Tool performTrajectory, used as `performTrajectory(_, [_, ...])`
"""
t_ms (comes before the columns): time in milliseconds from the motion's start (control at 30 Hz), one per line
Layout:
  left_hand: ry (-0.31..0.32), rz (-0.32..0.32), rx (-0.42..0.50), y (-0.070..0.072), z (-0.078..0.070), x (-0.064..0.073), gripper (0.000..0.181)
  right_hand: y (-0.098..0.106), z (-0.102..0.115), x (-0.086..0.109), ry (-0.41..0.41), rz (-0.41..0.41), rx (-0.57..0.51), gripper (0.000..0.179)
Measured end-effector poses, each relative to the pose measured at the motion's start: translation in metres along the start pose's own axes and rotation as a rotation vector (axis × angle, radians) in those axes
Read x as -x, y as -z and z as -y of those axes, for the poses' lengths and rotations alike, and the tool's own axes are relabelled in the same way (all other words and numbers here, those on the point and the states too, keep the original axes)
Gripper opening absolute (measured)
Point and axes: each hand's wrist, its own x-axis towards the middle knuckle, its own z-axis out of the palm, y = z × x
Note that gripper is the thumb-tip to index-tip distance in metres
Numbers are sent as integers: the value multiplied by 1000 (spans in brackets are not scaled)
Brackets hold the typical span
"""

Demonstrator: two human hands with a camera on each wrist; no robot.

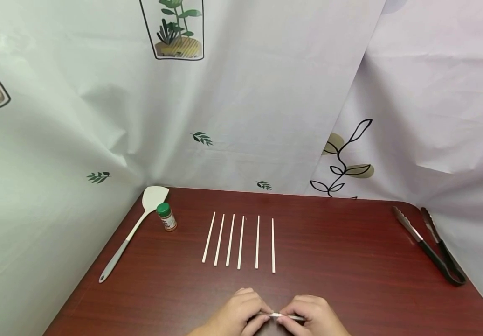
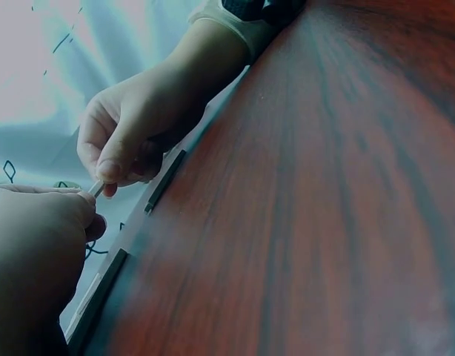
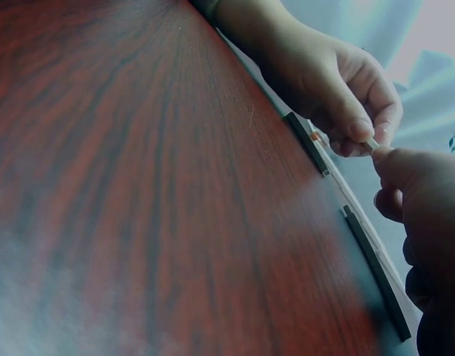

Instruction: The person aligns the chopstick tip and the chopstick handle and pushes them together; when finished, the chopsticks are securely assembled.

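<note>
Near the front edge of the table, my left hand (image 1: 241,311) and right hand (image 1: 312,313) pinch one thin white chopstick (image 1: 275,315) between thumbs and fingers. It lies roughly level between them, its ends partly covered by the hands. Both wrist views show a short bit of this chopstick (image 2: 97,188) between the fingertips. Beyond the hands, several white chopsticks (image 1: 241,242) lie side by side on the table, spaced apart and pointing away from me.
A white spatula with a grey handle (image 1: 117,259) lies at the left, beside a green-capped spice jar (image 1: 167,217). Black-handled tongs (image 1: 440,261) lie spread at the right edge. Printed white cloth (image 1: 258,102) hangs around the dark red table (image 1: 350,252).
</note>
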Motion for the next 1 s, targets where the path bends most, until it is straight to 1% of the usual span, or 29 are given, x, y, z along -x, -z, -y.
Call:
performTrajectory(133, [-1, -7, 7, -1, 0, 0, 8, 0, 0, 0, 18, -2, -7, 9])
performTrajectory(333, [-31, -16, 17, -3, 1, 1, 8, -1, -1, -2, 52, 2, -40, 8])
performTrajectory(467, [-42, -17, 14, -4, 2, 0, 8, -1, -1, -3, 69, -3, -36, 5])
performTrajectory(567, [-48, -18, 13, -4, 2, -1, 9, -2, -2, -3, 76, -11, -37, 3])
performTrajectory(733, [-57, -26, 13, -5, 1, -3, 9, -2, -1, -4, 84, -20, -47, 4])
performTrajectory(1000, [-43, -40, 37, -10, -1, -3, 7, 1, 2, -11, 117, -16, -112, 4])
